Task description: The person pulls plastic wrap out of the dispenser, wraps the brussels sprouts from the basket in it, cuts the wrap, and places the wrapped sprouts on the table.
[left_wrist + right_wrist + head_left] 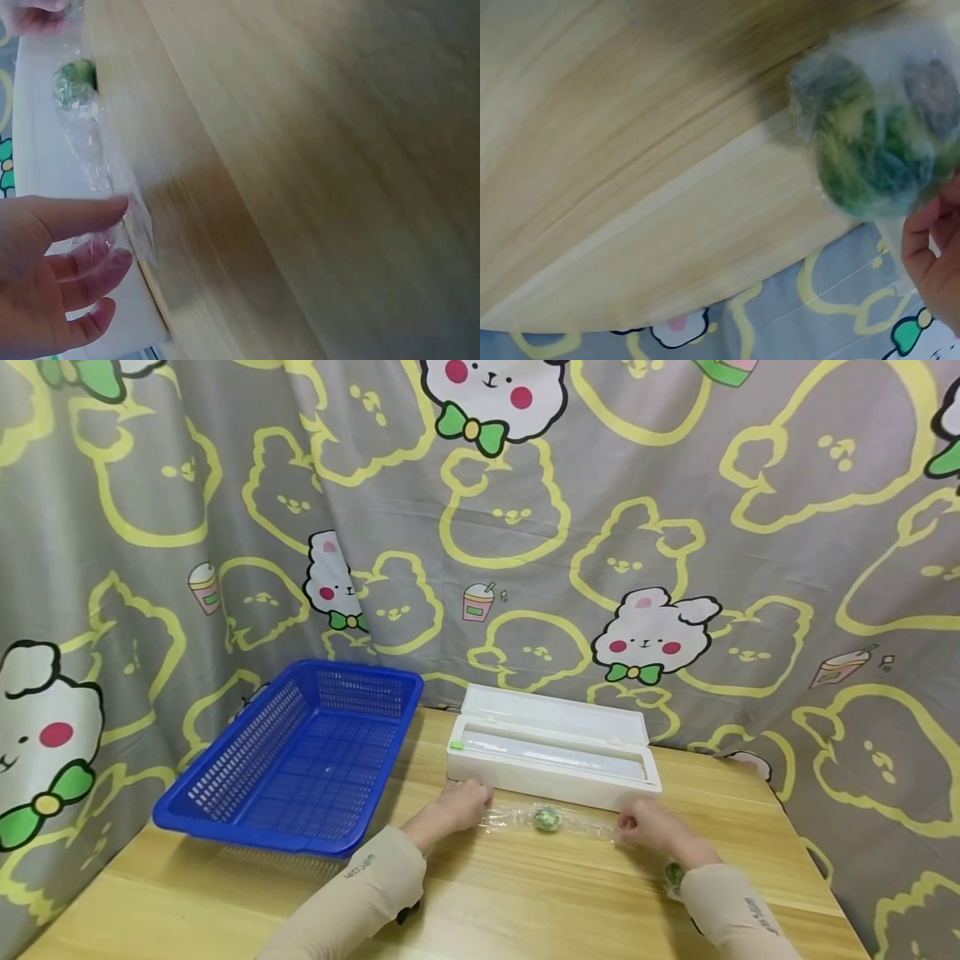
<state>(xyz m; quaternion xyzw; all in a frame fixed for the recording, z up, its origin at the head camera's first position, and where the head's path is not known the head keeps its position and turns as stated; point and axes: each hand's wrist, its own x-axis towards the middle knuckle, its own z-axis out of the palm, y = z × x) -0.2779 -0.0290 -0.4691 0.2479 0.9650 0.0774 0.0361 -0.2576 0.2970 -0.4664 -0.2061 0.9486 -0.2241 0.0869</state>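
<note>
In the head view, a small round green piece of produce (547,818) lies wrapped in clear plastic film (510,817), which stretches out to both sides. My left hand (467,804) pinches the film's left end; the left wrist view shows the thumb (90,214) and fingers closing on it. At the other end, my right hand (651,823) grips the film with curled fingers. A second wrapped green piece (674,878) sits by the right forearm and looms large in the right wrist view, where the right hand (937,255) is partly cut off.
Just behind the hands stands a white cling film box (540,776), its lid (555,714) raised and a film roll inside. A blue plastic basket (300,768) is at the left of the wooden table (540,902). A patterned curtain (525,552) hangs behind.
</note>
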